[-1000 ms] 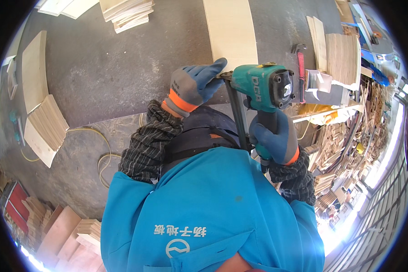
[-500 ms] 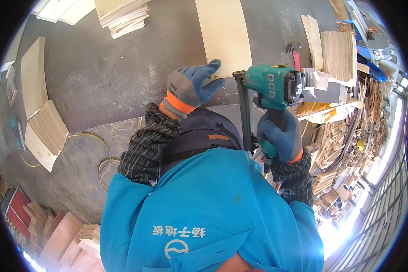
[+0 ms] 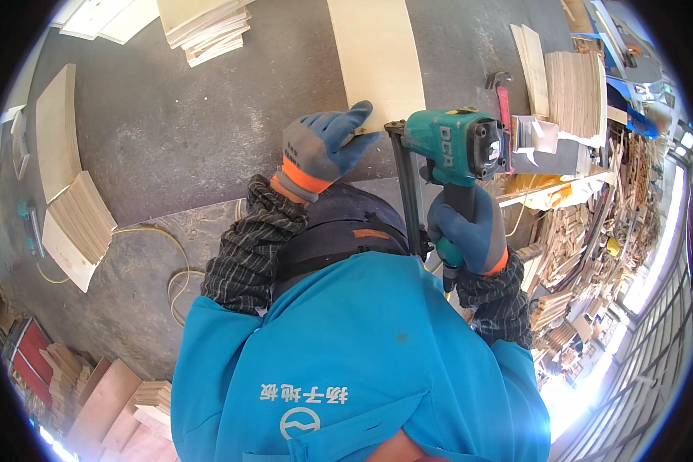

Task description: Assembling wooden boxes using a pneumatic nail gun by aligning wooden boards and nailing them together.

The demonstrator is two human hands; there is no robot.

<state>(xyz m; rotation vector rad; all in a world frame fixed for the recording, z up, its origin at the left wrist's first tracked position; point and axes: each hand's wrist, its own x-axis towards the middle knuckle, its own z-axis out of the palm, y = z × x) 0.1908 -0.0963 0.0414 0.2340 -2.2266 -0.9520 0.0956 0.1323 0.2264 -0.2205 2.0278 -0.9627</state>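
Note:
A pale wooden board lies lengthwise away from me on the grey table. My left hand, in a blue and grey glove with an orange cuff, holds its near left corner, with the board's end between the fingers. My right hand, gloved the same way, is wrapped round the handle of a green pneumatic nail gun. The gun's nose is by the near edge of the board, right of my left fingers. Whether the nose touches the board I cannot tell. Its long dark magazine points back toward me.
Stacks of thin boards stand at the far left, the left and the right. A red-handled hammer lies beyond the gun. A yellow hose loops at the left. Wood offcuts are heaped on the right.
My right hand has brought the nail gun slightly left, its nose now closer to my left fingers. The board's near end has shifted slightly left, still in my left hand.

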